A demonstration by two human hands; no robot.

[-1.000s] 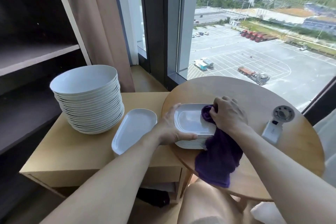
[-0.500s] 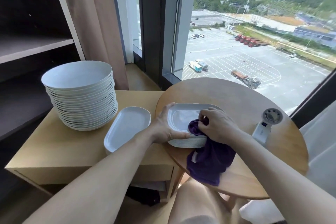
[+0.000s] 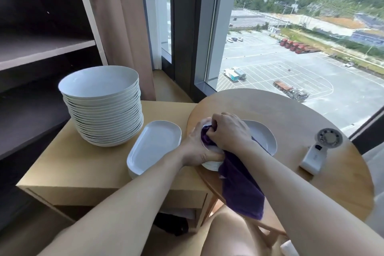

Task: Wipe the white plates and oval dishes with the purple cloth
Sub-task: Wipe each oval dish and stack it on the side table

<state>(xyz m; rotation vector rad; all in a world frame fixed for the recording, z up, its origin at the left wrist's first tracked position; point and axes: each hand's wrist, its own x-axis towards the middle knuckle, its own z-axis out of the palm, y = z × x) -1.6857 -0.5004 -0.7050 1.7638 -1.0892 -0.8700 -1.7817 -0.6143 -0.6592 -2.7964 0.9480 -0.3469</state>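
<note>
Two stacks of oval dishes show in the head view. The working stack (image 3: 211, 166) sits at the left edge of the round surface (image 3: 280, 108), judged to be placed within easy reach. My left grip (image 3: 196, 149) curls round its near-left rim, apparently to steady it against the wiping. My right grip (image 3: 228, 133) is bunched tight on the purple cloth (image 3: 241, 189) and presses a wad onto the left end of the top dish (image 3: 262, 137). The loose tail hangs over the surface edge. The top dish is shallow, glossy white, with no visible marks. The second stack (image 3: 154, 147) lies just beside, on the lower wooden surface (image 3: 62, 168), near a tall pile of round white plates (image 3: 104, 108).
</note>
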